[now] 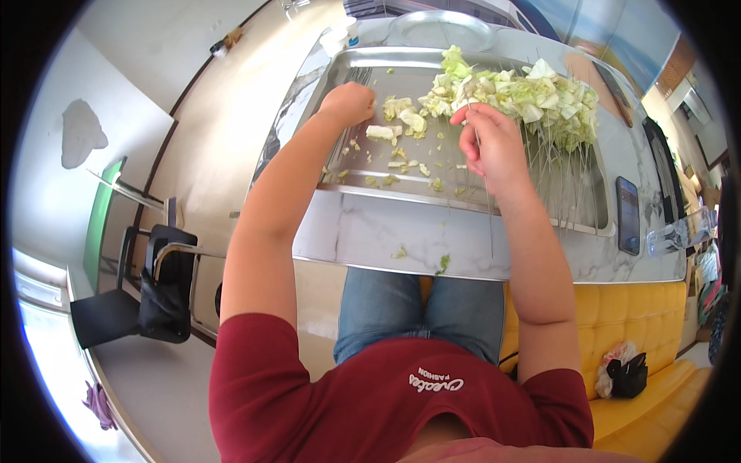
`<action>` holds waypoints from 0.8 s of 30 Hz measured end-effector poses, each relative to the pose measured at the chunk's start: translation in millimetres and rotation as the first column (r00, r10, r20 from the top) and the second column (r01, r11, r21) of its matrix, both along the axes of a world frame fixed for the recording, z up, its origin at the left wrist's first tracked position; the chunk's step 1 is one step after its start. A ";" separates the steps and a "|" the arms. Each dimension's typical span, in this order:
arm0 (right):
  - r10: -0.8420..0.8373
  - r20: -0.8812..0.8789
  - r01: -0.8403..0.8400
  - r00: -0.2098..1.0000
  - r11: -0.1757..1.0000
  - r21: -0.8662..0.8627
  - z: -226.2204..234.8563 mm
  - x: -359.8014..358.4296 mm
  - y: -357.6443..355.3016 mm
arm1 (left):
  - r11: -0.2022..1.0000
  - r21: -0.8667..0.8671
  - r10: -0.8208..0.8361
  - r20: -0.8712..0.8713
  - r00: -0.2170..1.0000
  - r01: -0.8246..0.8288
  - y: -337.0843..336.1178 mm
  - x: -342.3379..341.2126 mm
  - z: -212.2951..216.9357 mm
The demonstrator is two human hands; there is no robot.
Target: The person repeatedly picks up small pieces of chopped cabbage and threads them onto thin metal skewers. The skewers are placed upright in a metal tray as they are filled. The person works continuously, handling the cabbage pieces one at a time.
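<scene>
— Over the steel tray (463,202), how did we hold our hands?
— Our left hand (349,103) was curled shut on cabbage pieces (394,131) at the tray's middle. Our right hand (488,143) pinched a thin skewer (485,193), beside the skewered cabbage heap (540,96).
— And our arms?
— Both reached forward, elbows bent.

Marble-patterned desk (363,235) across the upper middle of the frame.
On it lie a large steel tray (575,220) at centre, a round metal plate (441,29) at the top edge, a dark phone (627,214) at right, and stray lettuce bits (442,265) near the lower rim.
</scene>
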State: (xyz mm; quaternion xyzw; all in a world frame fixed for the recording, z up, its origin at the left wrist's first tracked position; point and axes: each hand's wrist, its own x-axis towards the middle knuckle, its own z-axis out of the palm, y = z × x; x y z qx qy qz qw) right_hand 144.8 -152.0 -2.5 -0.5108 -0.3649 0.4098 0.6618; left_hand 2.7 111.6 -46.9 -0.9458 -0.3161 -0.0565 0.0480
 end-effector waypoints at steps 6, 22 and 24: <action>0.059 -0.010 -0.059 0.998 0.998 -0.036 -1.8 -3.3 1.1 | 0.814 -0.550 0.263 0.633 0.728 0.185 -21.8 -13.0 43.8; -0.176 -0.083 0.179 0.981 0.983 0.031 -14.1 -22.0 10.2 | 0.908 -0.161 -0.037 0.889 0.456 0.386 -153.2 1.0 35.6; -0.209 -0.060 0.210 0.976 0.977 0.024 -13.7 -24.9 11.0 | 0.912 -0.091 -0.105 0.890 0.443 0.400 -154.9 -0.3 33.8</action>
